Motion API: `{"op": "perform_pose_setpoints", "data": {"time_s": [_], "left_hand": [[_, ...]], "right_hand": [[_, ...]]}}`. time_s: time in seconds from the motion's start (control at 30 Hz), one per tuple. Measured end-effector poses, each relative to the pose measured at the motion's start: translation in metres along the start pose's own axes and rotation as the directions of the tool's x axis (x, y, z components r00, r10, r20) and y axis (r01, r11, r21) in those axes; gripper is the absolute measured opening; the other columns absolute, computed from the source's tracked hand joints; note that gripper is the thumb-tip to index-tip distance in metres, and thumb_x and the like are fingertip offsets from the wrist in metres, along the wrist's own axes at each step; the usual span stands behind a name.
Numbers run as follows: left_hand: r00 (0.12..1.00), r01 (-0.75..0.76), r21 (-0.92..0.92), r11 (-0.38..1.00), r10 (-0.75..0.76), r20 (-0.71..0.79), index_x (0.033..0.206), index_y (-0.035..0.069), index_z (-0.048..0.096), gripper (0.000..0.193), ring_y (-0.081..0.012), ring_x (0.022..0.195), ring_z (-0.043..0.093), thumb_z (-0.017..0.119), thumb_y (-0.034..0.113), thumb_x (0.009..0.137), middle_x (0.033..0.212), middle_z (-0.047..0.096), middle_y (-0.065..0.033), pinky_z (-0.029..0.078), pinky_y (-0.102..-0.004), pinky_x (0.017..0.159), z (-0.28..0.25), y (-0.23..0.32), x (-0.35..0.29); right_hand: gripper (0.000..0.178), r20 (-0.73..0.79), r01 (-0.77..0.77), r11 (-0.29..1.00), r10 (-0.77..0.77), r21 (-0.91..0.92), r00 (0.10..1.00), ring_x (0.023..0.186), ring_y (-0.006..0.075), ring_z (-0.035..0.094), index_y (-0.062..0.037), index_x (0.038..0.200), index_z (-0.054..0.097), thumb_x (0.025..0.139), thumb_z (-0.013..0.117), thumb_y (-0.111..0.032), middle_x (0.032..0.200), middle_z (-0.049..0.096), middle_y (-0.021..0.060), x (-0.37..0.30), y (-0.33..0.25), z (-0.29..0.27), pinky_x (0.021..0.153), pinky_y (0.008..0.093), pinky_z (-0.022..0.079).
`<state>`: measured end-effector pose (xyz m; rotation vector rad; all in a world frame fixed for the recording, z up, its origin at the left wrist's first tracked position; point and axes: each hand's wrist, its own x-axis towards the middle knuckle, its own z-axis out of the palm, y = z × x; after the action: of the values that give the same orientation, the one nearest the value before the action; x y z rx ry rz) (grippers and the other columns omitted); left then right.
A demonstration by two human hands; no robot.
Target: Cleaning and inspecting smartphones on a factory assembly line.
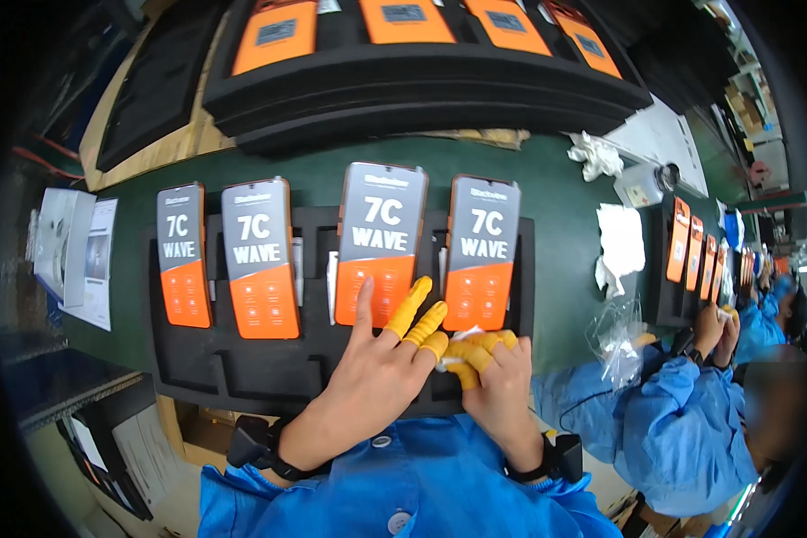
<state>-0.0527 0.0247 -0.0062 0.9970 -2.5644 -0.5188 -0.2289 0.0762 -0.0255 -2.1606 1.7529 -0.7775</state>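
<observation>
Hands at a black foam tray (242, 377) of phones

Left hand (381, 368) lies spread beside the third grey-and-orange phone (378, 244); right hand (502, 377), yellow-cotted, pinches a small white scrap (453, 357) below the fourth phone (481, 253).

Four phone screens (381, 244), grey over orange, upright in black foam tray (242, 368) (front row); orange-backed units (403, 20) behind.

Factory assembly line, electronics. Green workbench (556, 206) w/ black foam trays (242, 368) holding rows of identical phones (260, 260), more trays stacked at back (421, 99). Blue work coats (681, 421), yellow finger cots (417, 309), wrist straps (560, 459). Co-workers seated along same bench at right, same setup.
</observation>
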Motion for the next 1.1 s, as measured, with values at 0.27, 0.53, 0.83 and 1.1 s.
{"op": "perform_pose_setpoints", "data": {"time_s": [0.27,0.53,0.83,1.1], "left_hand": [[0.989,0.120,0.105,0.987,-0.110,-0.100,0.098,0.003,0.064,0.023,-0.0258,0.117,0.055,0.058,0.005,0.075,0.119,0.061,-0.0125,0.024,-0.0567,0.109,-0.027,-0.029,-0.034],[0.986,0.166,0.030,0.986,-0.166,-0.021,0.097,0.001,0.063,0.020,-0.0248,0.107,0.062,0.057,0.009,0.080,0.108,0.066,-0.0131,0.023,-0.0572,0.109,-0.018,-0.029,-0.035],[0.994,0.100,0.077,0.992,-0.095,-0.061,0.088,0.000,0.062,0.014,-0.0240,0.096,0.067,0.057,0.011,0.081,0.103,0.067,-0.0155,0.017,-0.0630,0.108,-0.011,-0.033,-0.037],[0.989,0.122,0.019,0.992,-0.120,-0.086,0.090,0.001,0.062,0.015,-0.0253,0.103,0.064,0.056,0.011,0.081,0.115,0.063,-0.0155,0.014,-0.0662,0.106,-0.011,-0.035,-0.037]], "right_hand": [[0.020,-0.206,0.109,0.994,-0.110,-0.015,0.972,0.081,0.0331,0.056,-0.0050,0.088,0.064,0.069,0.070,-0.002,0.087,0.061,0.0125,0.113,0.004,-0.014,0.074,0.0390,0.043],[0.016,-0.076,0.154,0.979,-0.165,-0.136,0.983,0.073,0.0346,0.056,-0.0014,0.088,0.065,0.073,0.069,-0.004,0.082,0.061,0.0154,0.162,-0.005,0.019,0.067,0.0425,0.045],[0.033,-0.014,0.293,0.954,-0.294,-0.067,0.956,0.078,0.0335,0.054,-0.0038,0.092,0.065,0.061,0.065,0.009,0.094,0.055,0.0150,0.147,-0.021,0.047,0.067,0.0386,0.047],[0.026,-0.100,0.187,0.977,-0.197,-0.101,0.975,0.071,0.0369,0.056,-0.0018,0.085,0.063,0.062,0.061,0.010,0.081,0.053,0.0169,0.191,-0.014,0.050,0.063,0.0416,0.048]]}}
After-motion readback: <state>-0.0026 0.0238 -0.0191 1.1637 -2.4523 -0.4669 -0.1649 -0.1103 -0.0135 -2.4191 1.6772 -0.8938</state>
